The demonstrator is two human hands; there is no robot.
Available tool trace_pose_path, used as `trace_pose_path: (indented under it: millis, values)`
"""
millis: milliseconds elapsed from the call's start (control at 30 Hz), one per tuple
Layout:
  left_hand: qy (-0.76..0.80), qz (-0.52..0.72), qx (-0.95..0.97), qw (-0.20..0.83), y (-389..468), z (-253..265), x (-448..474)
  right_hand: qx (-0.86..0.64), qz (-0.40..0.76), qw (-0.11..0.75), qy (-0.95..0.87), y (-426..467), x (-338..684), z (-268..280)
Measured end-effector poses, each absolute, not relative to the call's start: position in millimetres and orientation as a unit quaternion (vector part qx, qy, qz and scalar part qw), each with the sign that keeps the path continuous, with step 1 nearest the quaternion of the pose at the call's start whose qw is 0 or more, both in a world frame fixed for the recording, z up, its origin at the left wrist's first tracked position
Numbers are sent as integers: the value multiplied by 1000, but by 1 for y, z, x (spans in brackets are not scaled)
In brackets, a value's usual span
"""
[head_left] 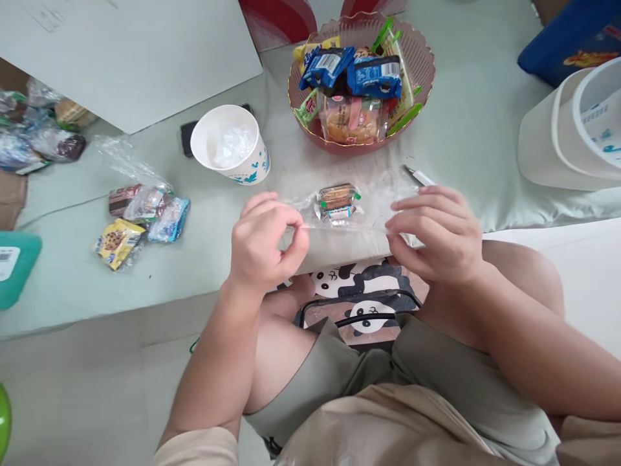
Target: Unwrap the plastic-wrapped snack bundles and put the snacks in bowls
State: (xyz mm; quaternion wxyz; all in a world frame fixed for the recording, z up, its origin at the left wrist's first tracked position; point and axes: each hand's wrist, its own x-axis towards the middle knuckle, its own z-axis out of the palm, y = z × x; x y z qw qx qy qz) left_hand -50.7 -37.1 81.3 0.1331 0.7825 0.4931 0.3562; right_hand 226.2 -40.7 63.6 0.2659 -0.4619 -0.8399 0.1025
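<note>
I see a loose tan shirt [369,430], softly creased, its short sleeves [201,446] leaving both forearms [218,353] bare. Below the shirt come grey-green shorts [310,382], wide-legged and wrinkled. Beyond the shirt's sleeves, left hand [259,243] and right hand [439,236] are bare.

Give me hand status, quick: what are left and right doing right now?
Left hand: closed, pinching one end of the clear plastic.
Right hand: closed, fingertips pinching the clear plastic's other end.
</note>
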Motion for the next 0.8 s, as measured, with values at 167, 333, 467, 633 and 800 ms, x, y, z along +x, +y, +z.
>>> trace_pose_path:
  millis: [167,333,467,633,800]
  values:
    - [497,235,802,232,-53,89,-57,-405,208,128,-881,-48,235,60]
    - [559,102,751,337,-52,85,-58,-508,176,42,-842,-46,229,54]
    - [630,131,710,286,-39,69,-66,-559,191,109,-800,-40,226,40]
    - [664,64,673,321,-27,58,-85,-647,191,134,-726,-29,228,33]
    - [618,-5,724,306,-41,80,-86,-639,118,221,-727,-29,216,59]
